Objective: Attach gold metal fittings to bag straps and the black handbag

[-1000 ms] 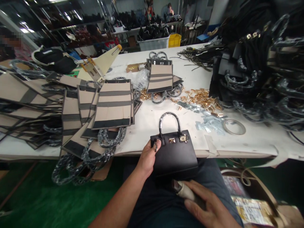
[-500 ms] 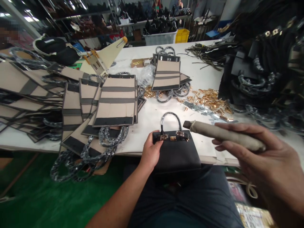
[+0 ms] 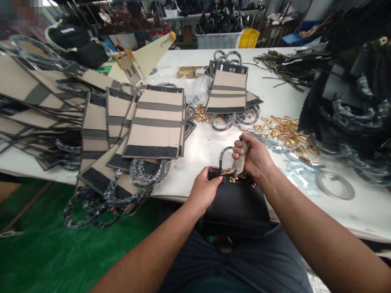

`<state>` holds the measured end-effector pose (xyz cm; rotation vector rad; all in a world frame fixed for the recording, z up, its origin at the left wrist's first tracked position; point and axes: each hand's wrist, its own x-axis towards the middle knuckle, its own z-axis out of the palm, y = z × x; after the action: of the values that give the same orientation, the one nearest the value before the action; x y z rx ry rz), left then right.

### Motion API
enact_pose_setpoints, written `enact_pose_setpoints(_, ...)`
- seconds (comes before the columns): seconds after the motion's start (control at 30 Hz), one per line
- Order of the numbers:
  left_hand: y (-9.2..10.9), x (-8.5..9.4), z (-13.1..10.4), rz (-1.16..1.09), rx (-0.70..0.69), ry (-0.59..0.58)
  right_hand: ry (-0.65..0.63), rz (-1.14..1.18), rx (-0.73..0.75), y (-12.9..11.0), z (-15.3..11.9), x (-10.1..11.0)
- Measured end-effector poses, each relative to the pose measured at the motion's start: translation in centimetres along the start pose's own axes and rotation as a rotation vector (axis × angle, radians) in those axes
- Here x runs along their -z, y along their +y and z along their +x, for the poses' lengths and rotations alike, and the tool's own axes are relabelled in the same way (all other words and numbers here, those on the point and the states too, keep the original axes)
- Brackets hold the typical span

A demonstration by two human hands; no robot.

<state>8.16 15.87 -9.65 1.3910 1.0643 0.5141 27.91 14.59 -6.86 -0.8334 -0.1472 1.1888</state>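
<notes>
A black handbag (image 3: 236, 205) rests at the table's front edge, against my lap, its looped handle (image 3: 225, 154) standing up. My left hand (image 3: 206, 188) is closed on its upper left corner, thumb beside the gold-coloured fittings (image 3: 233, 179). In my right hand (image 3: 255, 158), fingers are wrapped round a thick stick-like tool (image 3: 240, 162) covered in greyish wrapping. It is held nearly upright, with its dark lower end down at the gold fittings near the handle's base. My right hand partly covers the handle and the fittings, so exact contact cannot be made out.
Flat beige-and-black bag panels (image 3: 155, 134) with film-wrapped handles pile up on the left. More panels (image 3: 229, 87) lie ahead. Loose gold metal pieces (image 3: 284, 130), metal strips (image 3: 301, 173) and a tape roll (image 3: 335, 185) lie to the right, near black bags (image 3: 345, 101).
My right hand has swung left and down from beside the bag, turning the tool from level to nearly upright over the fittings. My left hand stays on the bag. The camera view has shifted slightly.
</notes>
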Motion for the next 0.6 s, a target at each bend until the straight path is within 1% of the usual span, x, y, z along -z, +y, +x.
enact_pose_setpoints(0.1, 0.2, -0.2, 0.3, 0.006, 0.006, -0.018, -0.009, 0.072, -0.007, -0.2, 1.3, 0.1)
enact_pose_setpoints(0.17, 0.2, -0.2, 0.3, 0.01, 0.004, -0.014, -0.01, 0.032, 0.031, 0.0, 1.8, 0.2)
enact_pose_setpoints(0.27, 0.2, -0.3, 0.4, 0.014, 0.001, -0.012, -0.01, -0.092, 0.071, 1.2, 1.9, 0.6)
enact_pose_setpoints(0.37, 0.0, -0.4, 0.5, 0.027, -0.005, -0.015, -0.033, -0.149, 0.064, 2.7, 1.7, 1.1)
enact_pose_setpoints(0.47, 0.0, -0.4, 0.6, 0.044, -0.015, -0.006, -0.032, -0.118, 0.042, 3.4, 1.7, 1.6)
enact_pose_setpoints(0.6, 0.1, -0.5, 0.5, 0.05, -0.016, 0.006, 0.015, -0.077, 0.051, 3.3, 2.3, 2.0)
